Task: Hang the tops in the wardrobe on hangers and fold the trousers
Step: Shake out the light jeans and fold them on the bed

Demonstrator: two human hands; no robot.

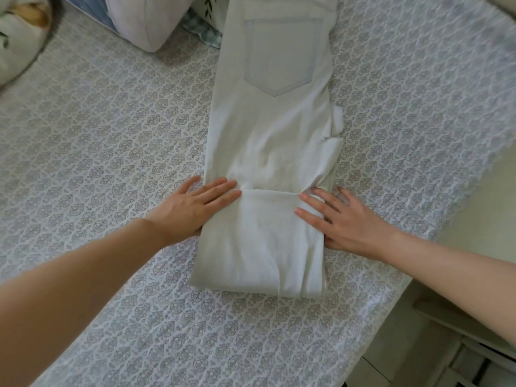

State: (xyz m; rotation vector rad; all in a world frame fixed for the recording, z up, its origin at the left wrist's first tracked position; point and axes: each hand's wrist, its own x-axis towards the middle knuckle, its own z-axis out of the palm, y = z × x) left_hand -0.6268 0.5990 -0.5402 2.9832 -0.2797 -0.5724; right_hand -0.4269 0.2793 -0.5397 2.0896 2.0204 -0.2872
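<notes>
Hands lie flat with fingers spread, gripping nothing: left hand (192, 208) presses the left edge and right hand (340, 219) the right edge of the white trousers (268, 152), whose legs are folded over, near the bed's (97, 121) right edge, back pocket (279, 54) facing up.

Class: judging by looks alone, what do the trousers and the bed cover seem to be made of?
Trousers: pale, matte woven cotton, probably light denim, given the stitched patch pocket and stiff creases. Bed cover: thin printed fabric, likely cotton, matte with a repeating grey motif.
</notes>
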